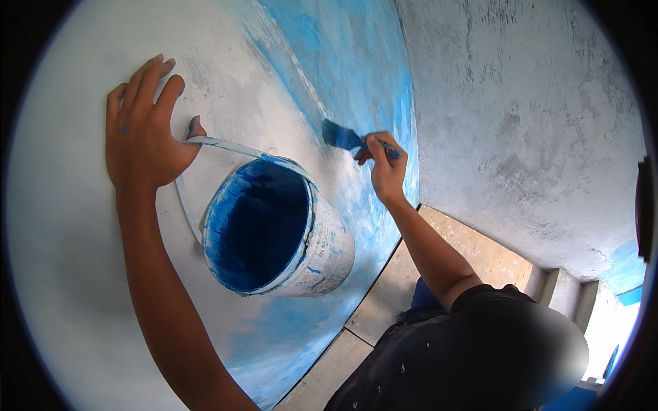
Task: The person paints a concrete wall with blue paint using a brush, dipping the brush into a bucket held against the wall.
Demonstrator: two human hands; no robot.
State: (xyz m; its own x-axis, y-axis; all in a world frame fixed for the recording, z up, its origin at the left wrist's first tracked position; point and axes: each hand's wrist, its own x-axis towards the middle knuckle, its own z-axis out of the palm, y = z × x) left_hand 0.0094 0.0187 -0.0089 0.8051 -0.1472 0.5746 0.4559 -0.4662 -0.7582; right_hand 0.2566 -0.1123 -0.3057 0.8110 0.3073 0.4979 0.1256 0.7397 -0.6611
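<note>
My left hand (145, 127) lies against the white wall with its fingers spread, and the pale strap handle of a paint bucket is hooked over its thumb. From that handle hangs the white bucket (325, 257), tilted so that its mouth faces me. Dark blue paint coats the inside, and blue smears mark its rim and side. To the right, my right hand (388, 164) grips a paintbrush (340, 135) by its handle. The blue-stained bristles meet the wall where white borders streaky blue. Small blue specks dot my left hand.
The painted wall (329, 41) shows blue patches over white. A rough grey wall (507, 116) meets it at a corner on the right. Below are pale floor tiles (473, 240) and steps (565, 291). My black shirt (425, 356) fills the lower right.
</note>
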